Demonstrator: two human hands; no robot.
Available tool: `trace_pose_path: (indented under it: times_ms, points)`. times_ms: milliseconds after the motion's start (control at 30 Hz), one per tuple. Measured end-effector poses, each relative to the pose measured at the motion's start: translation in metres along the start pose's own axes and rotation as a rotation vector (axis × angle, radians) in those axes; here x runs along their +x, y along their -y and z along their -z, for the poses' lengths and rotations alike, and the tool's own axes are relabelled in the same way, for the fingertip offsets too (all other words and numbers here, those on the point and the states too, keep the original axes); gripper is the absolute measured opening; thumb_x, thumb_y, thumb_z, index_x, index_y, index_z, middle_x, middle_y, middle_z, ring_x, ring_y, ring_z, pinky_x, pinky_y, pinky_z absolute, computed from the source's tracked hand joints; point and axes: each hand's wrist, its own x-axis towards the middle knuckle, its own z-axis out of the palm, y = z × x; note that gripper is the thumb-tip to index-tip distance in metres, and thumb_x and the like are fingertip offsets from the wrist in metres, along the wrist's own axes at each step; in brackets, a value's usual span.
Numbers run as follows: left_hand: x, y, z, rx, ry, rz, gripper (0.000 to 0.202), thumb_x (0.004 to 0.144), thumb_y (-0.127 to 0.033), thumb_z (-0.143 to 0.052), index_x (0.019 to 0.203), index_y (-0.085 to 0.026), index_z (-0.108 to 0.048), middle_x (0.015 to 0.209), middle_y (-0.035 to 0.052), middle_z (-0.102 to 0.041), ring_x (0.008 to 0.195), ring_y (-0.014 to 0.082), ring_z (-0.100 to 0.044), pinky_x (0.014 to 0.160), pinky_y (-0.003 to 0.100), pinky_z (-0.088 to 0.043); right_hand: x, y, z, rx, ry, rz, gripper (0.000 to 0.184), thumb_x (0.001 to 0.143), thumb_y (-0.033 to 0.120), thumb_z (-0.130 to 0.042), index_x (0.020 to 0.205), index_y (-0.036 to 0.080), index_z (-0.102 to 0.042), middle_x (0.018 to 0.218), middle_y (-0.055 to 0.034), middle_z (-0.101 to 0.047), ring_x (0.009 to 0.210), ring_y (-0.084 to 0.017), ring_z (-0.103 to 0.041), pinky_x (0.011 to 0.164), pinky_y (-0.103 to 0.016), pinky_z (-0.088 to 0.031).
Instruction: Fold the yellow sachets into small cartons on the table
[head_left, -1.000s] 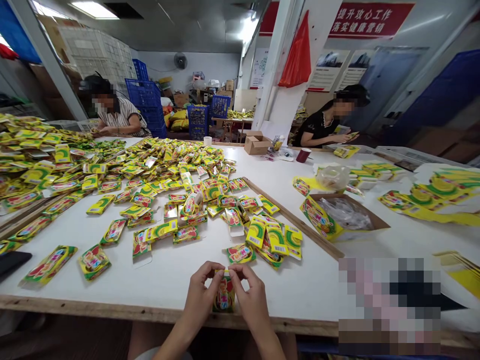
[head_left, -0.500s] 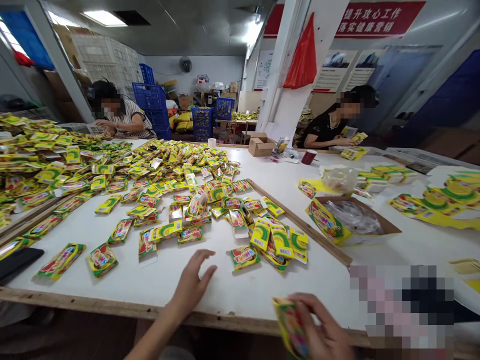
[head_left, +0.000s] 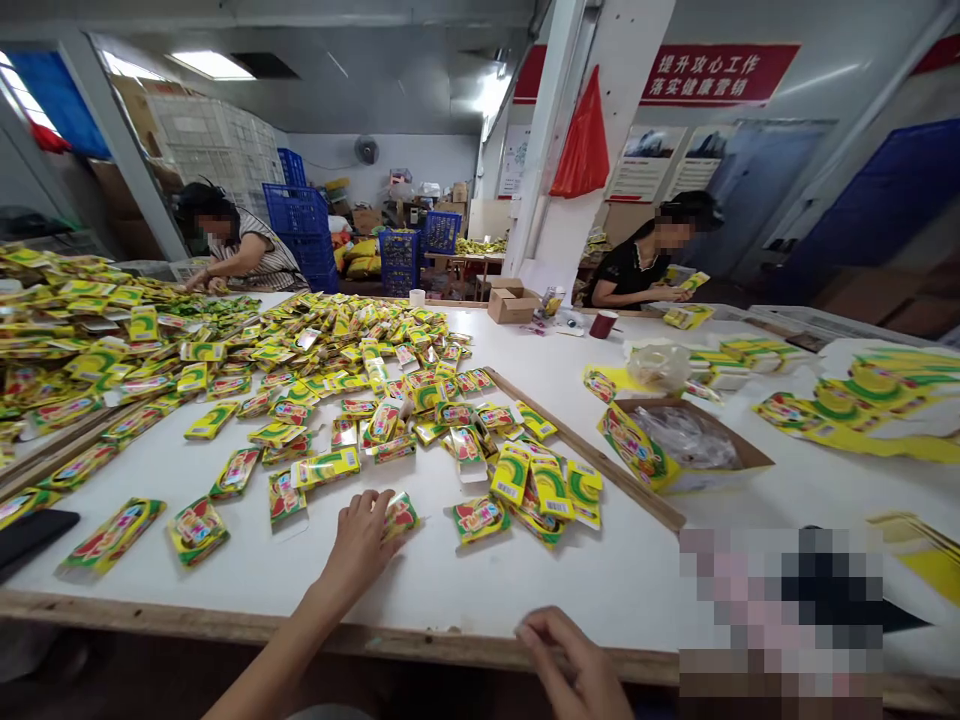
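Observation:
My left hand (head_left: 361,545) reaches forward over the white table (head_left: 465,580) and its fingers rest on a small yellow and green carton (head_left: 400,514), closing round its near end. My right hand (head_left: 574,660) hangs at the table's near edge with loosely curled fingers and nothing in it. Several more flat yellow cartons (head_left: 540,485) lie just beyond, and a big heap of them (head_left: 337,350) covers the middle and left of the table.
An open cardboard box (head_left: 679,445) with clear bags stands to the right, behind a wooden strip (head_left: 577,445). Printed yellow sheets (head_left: 862,400) lie far right. Two people sit at the far side, left (head_left: 240,245) and right (head_left: 641,260). A black object (head_left: 30,530) lies at the left edge.
A second ago both hands held one carton at the near edge. The right hand carried it off down to the right and is now empty. The left hand reached forward onto another carton.

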Motion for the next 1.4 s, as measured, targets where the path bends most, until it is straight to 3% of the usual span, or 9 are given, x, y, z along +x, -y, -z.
trace_pose_path:
  times_ms: [167,333,433,767,933,1067,1167,1267,1400]
  points:
    - [-0.011,-0.009,0.0,-0.132,0.049,-0.009,0.038,0.075,-0.019,-0.061,0.113,-0.022,-0.055,0.111,0.01,-0.063,0.108,0.0304,-0.056,0.092,0.044,-0.04,0.019,0.007,-0.046,0.118,0.081,0.007,0.027,0.089,0.044,-0.053,0.076,0.023,-0.063,0.075,-0.0027,-0.068,0.074,-0.02,-0.065,0.063,-0.024,-0.05]
    - [-0.041,-0.038,-0.016,-0.629,-0.033,0.025,0.056,0.073,-0.022,-0.066,0.123,-0.02,-0.042,0.119,0.0119,-0.054,0.113,0.0287,-0.054,0.098,0.044,-0.044,0.026,0.002,-0.079,0.332,-0.072,-0.074,0.027,0.085,0.041,-0.058,0.103,0.022,-0.058,0.102,-0.0078,-0.069,0.083,-0.021,-0.069,0.075,-0.029,-0.055]
    - [-0.054,-0.054,-0.019,-0.728,-0.05,0.028,0.059,0.073,-0.021,-0.069,0.124,-0.022,-0.041,0.12,0.0106,-0.052,0.114,0.0277,-0.053,0.099,0.044,-0.044,0.026,0.002,-0.089,0.391,-0.11,-0.072,0.031,0.086,0.041,-0.059,0.109,0.022,-0.054,0.088,-0.0047,-0.069,0.076,-0.02,-0.068,0.07,-0.028,-0.055]
    - [-0.05,-0.047,-0.007,-0.813,0.011,-0.086,0.038,0.09,-0.024,-0.055,0.127,-0.028,-0.051,0.112,0.0065,-0.061,0.089,0.0201,-0.057,0.081,0.033,-0.048,0.042,-0.003,-0.092,0.527,-0.207,0.021,0.024,0.085,0.03,-0.063,0.105,0.021,-0.054,0.098,-0.0078,-0.07,0.089,-0.021,-0.068,0.079,-0.03,-0.054]
    - [-0.047,-0.045,-0.004,-0.88,0.111,-0.088,0.019,0.092,-0.027,-0.054,0.108,-0.025,-0.064,0.103,0.0051,-0.067,0.095,0.0211,-0.059,0.085,0.032,-0.046,0.047,-0.004,-0.09,0.386,-0.104,0.069,0.016,0.087,0.029,-0.059,0.099,0.02,-0.064,0.094,-0.0062,-0.07,0.087,-0.021,-0.068,0.078,-0.027,-0.053]
    - [-0.038,-0.051,-0.006,-0.989,0.08,-0.064,0.018,0.093,-0.029,-0.053,0.099,-0.023,-0.068,0.108,0.0073,-0.066,0.11,0.0244,-0.057,0.097,0.036,-0.042,0.054,0.001,-0.082,0.271,-0.068,0.121,0.013,0.09,0.028,-0.055,0.088,0.02,-0.065,0.085,-0.0045,-0.069,0.081,-0.019,-0.066,0.073,-0.026,-0.051]
    - [-0.033,-0.057,-0.013,-1.191,0.048,0.006,0.015,0.09,-0.028,-0.058,0.104,-0.024,-0.063,0.104,0.0051,-0.066,0.102,0.0221,-0.061,0.089,0.033,-0.046,0.057,0.0,-0.081,0.254,-0.098,0.147,0.014,0.089,0.028,-0.055,0.082,0.019,-0.064,0.082,-0.0045,-0.067,0.08,-0.02,-0.065,0.074,-0.027,-0.051]
    - [-0.03,-0.06,-0.019,-1.375,0.038,0.051,0.031,0.088,-0.027,-0.06,0.118,-0.028,-0.051,0.099,0.0023,-0.068,0.091,0.0189,-0.064,0.08,0.029,-0.049,0.057,-0.007,-0.085,0.313,-0.141,0.104,0.013,0.089,0.028,-0.057,0.098,0.019,-0.061,0.089,-0.0056,-0.069,0.082,-0.02,-0.067,0.074,-0.027,-0.053]
    - [-0.029,-0.058,-0.018,-1.303,0.088,0.064,0.022,0.087,-0.027,-0.061,0.109,-0.022,-0.061,0.1,0.005,-0.069,0.095,0.0208,-0.064,0.084,0.031,-0.049,0.054,-0.012,-0.087,0.308,-0.127,0.093,0.022,0.09,0.026,-0.055,0.112,0.02,-0.058,0.102,-0.007,-0.069,0.091,-0.02,-0.066,0.08,-0.028,-0.052]
